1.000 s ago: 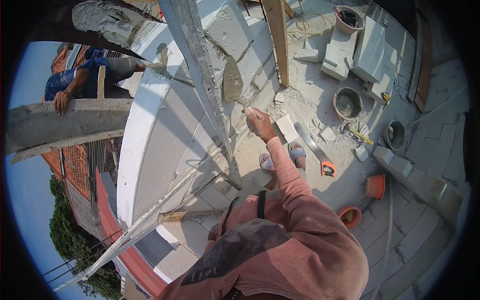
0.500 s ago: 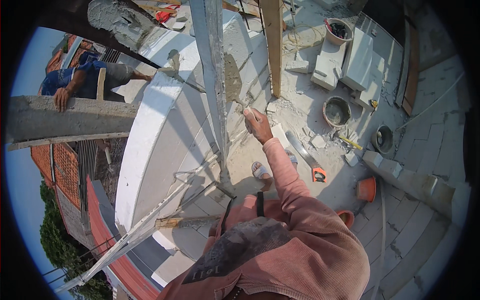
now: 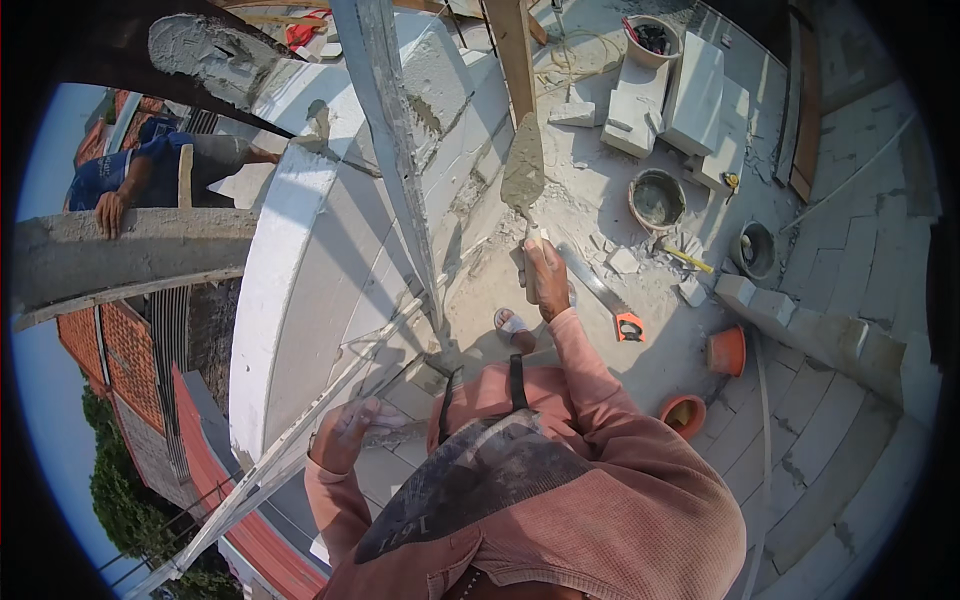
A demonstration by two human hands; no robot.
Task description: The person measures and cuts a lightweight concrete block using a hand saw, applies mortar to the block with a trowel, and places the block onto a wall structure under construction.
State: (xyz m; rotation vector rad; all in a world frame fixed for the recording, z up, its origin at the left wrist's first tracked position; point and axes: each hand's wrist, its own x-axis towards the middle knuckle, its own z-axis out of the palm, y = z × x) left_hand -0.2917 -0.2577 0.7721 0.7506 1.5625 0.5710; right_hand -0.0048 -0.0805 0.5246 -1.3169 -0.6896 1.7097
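My right hand (image 3: 545,280) is closed around the handle of a trowel (image 3: 524,170). The trowel's blade points away from me, and grey mortar coats it. Beyond its tip, a wooden post (image 3: 512,60) rises. My left hand (image 3: 345,432) is at the lower left, beside a slanting pole (image 3: 290,462); its fingers are loosely bent, and I see nothing held in them. Left of the trowel, a curved wall of white blocks (image 3: 335,225) carries patches of mortar. A grey upright post (image 3: 385,130) stands in front of this wall.
A handsaw (image 3: 602,292) lies right of my right hand. Farther off are a mortar bucket (image 3: 657,200), stacked white blocks (image 3: 692,100) and a tub (image 3: 653,42). Orange buckets (image 3: 727,352) sit nearer. Beyond the wall, another person (image 3: 150,165) rests a hand on a curved beam (image 3: 140,250).
My right hand has drawn back from the wall and slightly right, bringing the trowel's mortar-covered blade into clear sight. My left hand has come into view at the lower left. The view has shifted slightly.
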